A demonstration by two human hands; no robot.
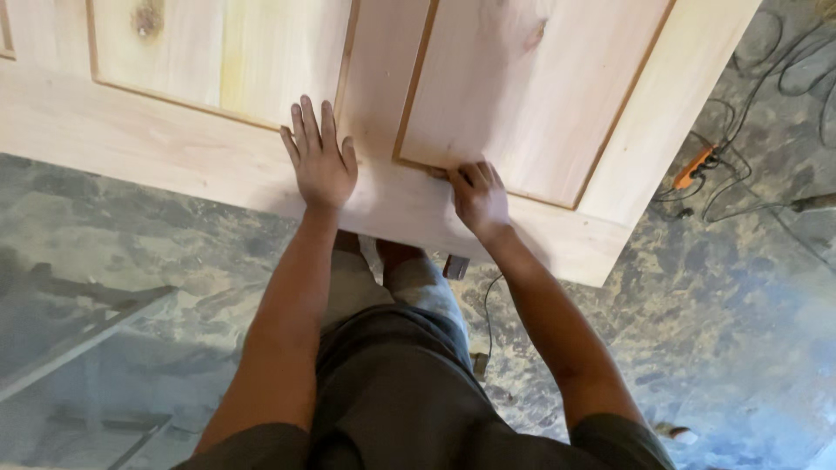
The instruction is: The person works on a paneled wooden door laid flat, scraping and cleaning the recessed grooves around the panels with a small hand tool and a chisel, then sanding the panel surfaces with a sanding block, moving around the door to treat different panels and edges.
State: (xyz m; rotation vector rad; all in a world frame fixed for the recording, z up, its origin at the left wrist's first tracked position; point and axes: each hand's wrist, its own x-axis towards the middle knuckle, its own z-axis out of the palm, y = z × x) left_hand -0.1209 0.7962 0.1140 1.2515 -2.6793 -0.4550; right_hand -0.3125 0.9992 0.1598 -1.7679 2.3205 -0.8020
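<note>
A pale unfinished wooden door [488, 78] with recessed panels lies flat across the top of the view. My left hand [320, 157] rests flat on its bottom rail, fingers spread, holding nothing. My right hand [477, 196] is curled at the lower corner of the right panel, fingertips pressing a small brownish piece, perhaps sandpaper [435, 172], against the moulding groove; the piece is mostly hidden under the fingers.
The floor [740, 296] below is dusty concrete strewn with sawdust. Black cables and an orange plug [692, 170] lie at the right. A metal frame [87, 335] stands at the lower left. My legs are under the door's edge.
</note>
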